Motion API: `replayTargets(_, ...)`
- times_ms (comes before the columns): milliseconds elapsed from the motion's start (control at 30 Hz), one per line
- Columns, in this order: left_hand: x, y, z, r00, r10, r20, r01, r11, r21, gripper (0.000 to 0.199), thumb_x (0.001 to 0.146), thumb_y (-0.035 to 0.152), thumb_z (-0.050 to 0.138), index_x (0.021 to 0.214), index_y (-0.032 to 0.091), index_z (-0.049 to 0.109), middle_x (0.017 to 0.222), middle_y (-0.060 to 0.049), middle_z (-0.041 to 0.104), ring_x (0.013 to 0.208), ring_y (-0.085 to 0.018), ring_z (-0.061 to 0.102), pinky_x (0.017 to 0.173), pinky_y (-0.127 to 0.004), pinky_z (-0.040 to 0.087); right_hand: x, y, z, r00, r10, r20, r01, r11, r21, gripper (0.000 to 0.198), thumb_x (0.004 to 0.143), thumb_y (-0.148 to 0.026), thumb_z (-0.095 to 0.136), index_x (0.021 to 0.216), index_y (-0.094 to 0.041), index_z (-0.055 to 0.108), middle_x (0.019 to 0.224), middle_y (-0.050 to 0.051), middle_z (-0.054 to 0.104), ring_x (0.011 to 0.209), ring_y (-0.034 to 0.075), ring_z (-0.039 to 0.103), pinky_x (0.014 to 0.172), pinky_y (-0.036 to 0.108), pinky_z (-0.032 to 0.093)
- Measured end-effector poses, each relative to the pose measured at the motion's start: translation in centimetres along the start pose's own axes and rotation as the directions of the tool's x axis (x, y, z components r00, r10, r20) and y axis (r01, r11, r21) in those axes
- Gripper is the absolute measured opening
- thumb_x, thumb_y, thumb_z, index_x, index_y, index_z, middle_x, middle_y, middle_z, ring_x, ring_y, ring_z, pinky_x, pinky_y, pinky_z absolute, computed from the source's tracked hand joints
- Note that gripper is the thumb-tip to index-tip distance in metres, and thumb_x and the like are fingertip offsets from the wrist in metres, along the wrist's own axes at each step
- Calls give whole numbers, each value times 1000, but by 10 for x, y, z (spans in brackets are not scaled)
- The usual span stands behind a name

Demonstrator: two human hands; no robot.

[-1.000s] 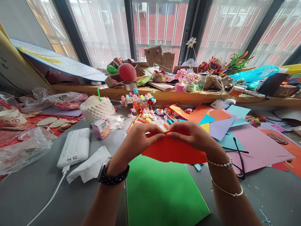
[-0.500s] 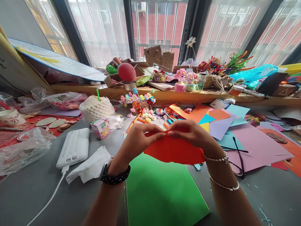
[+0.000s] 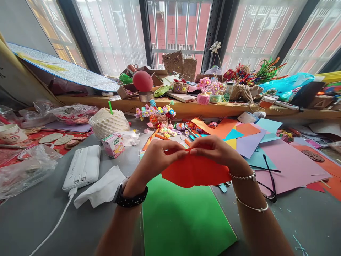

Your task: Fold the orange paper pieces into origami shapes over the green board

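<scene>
A piece of red-orange paper (image 3: 195, 172) with a curved, scalloped lower edge hangs between my hands. My left hand (image 3: 162, 154) pinches its upper edge between thumb and fingers. Right beside that, my right hand (image 3: 211, 149) pinches the same edge, and the two sets of fingertips nearly meet. A faint crease runs down the paper's middle. Below it, a green board or sheet (image 3: 183, 220) lies flat on the grey table, partly covered by the red-orange paper from this angle.
At left are a white power bank (image 3: 82, 167) with a cable, a tissue (image 3: 101, 186) and a small drink carton (image 3: 113, 145). Coloured paper sheets (image 3: 293, 163) and black-framed glasses (image 3: 271, 185) lie at right. Behind, small craft flowers (image 3: 157, 113) stand before a cluttered sill.
Almost nothing differs. The lower edge of the red-orange paper has tilted slightly, while both hands keep their pinch at the top.
</scene>
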State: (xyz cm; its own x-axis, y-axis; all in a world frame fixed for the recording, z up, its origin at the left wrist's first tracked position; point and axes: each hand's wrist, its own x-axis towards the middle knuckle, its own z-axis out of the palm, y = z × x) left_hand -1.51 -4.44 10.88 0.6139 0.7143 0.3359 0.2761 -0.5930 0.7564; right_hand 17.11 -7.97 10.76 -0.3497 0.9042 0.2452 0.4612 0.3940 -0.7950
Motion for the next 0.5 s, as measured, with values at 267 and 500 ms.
replayTargets(267,18,-55,16,964,-110,242,112,994,3,25,71,36,51,73,14,61,71,-1,60,68,-14,53,56,-20,38,20,40,11,995,71,76,-49,967,-251,20,77,-29,48,76,-15,62,69,1,59,66,12,50,59,22,35)
replayTargets(500,17,-84,26,914,-184,361,189,982,21,29,70,40,50,67,13,60,61,1,53,59,-12,44,48,-19,29,32,68,26,963,158,220,-88,950,-299,21,74,-29,50,75,-13,63,60,0,55,57,10,44,50,20,29)
